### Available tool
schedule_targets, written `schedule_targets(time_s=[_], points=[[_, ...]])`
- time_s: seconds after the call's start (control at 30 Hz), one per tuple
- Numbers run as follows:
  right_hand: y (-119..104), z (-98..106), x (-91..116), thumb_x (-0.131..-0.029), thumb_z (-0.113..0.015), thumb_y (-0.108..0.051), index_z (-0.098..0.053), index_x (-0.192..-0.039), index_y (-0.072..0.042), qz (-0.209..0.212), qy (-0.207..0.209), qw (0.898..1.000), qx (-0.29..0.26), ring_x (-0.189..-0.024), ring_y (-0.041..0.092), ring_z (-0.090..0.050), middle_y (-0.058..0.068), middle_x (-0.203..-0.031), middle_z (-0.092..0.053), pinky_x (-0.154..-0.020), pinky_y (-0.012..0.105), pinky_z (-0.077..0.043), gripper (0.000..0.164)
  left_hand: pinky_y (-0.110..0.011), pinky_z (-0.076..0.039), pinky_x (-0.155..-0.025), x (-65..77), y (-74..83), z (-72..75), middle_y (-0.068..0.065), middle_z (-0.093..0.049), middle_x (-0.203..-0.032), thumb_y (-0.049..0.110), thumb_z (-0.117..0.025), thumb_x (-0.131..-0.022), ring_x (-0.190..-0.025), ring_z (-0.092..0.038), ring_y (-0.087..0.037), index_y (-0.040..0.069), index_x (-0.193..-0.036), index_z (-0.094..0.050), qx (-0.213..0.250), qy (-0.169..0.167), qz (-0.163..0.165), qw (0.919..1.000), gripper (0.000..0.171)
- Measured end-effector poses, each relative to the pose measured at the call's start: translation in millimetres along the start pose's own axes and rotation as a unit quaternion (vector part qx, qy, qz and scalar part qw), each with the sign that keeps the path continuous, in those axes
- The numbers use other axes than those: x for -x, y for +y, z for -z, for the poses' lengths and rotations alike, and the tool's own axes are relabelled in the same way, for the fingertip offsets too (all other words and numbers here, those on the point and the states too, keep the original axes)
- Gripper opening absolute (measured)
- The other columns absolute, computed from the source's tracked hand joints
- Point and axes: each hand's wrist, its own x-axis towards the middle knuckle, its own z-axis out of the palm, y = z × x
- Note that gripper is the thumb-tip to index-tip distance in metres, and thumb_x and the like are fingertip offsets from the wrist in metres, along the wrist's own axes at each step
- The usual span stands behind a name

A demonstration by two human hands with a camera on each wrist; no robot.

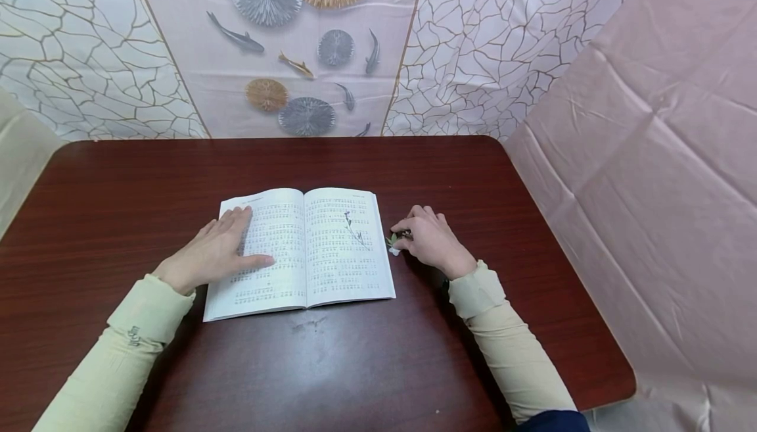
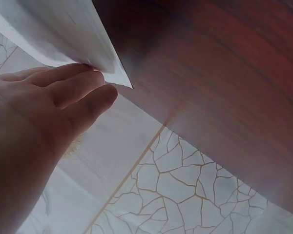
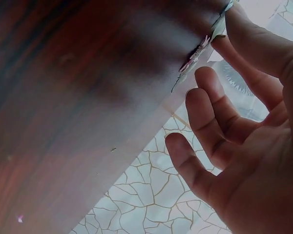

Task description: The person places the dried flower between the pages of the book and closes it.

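Note:
An open book [image 1: 278,287] lies on the table with printed text on both pages. My left hand [image 1: 215,248] rests on its left page, fingers spread; in the left wrist view, the fingertips [image 2: 107,95] meet the book's edge. A thin sprig with small purple flowers [image 1: 355,231] lies across the right page. Just right of the book, my right hand [image 1: 428,238] pinches a flower sprig [image 1: 393,240] with green leaves and a white bloom between thumb and forefinger. In the right wrist view, pinkish blossoms [image 3: 198,53] lie low over the table, and the other fingers are loosely bent.
The dark red-brown table [image 1: 355,366] has rounded corners. Patterned cloth [image 1: 337,90] hangs behind it, and plain pinkish cloth [image 1: 650,156] hangs along the right side. Tiny specks [image 3: 113,149] lie on the tabletop near the right hand.

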Motion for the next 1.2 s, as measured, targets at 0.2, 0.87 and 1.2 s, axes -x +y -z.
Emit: schedule_targets(time_s=[0.2,0.87,1.2], points=[[0.3,1.8,0.2,-0.079,-0.082,-0.030,-0.078,-0.101,-0.022,0.006,0.006,1.000,-0.002,-0.092,0.019,-0.045,-0.002,-0.099,-0.056,-0.076,0.038,-0.034,0.024,-0.064,-0.011,-0.111,0.4,1.1,1.6,-0.032,-0.015,-0.155,0.073,-0.058,-0.081,-0.142,-0.013,-0.049,-0.011,-0.151,-0.012,-0.005,0.000,-0.004,1.0000,0.118],[-1.3,2.2,-1.0,-0.079,-0.082,-0.028,-0.070,-0.087,-0.019,0.008,0.011,1.000,-0.006,-0.090,0.021,-0.047,-0.002,-0.093,-0.055,-0.081,0.042,-0.036,0.018,-0.059,-0.024,-0.109,2.1,6.9,5.2,-0.032,-0.026,-0.151,0.070,-0.056,-0.085,-0.138,-0.027,-0.047,-0.009,-0.151,-0.015,0.016,0.043,-0.049,0.9977,0.111],[-2.2,2.8,-0.7,-0.078,-0.083,-0.027,-0.067,-0.083,-0.019,0.013,0.015,1.000,-0.010,-0.089,0.021,-0.048,-0.004,-0.089,-0.054,-0.080,0.041,-0.037,0.018,-0.054,-0.020,-0.113,0.4,13.1,10.2,-0.025,-0.017,-0.157,0.055,-0.044,-0.099,-0.145,-0.017,-0.038,-0.006,-0.153,-0.013,0.092,0.027,-0.063,0.9933,0.087]])
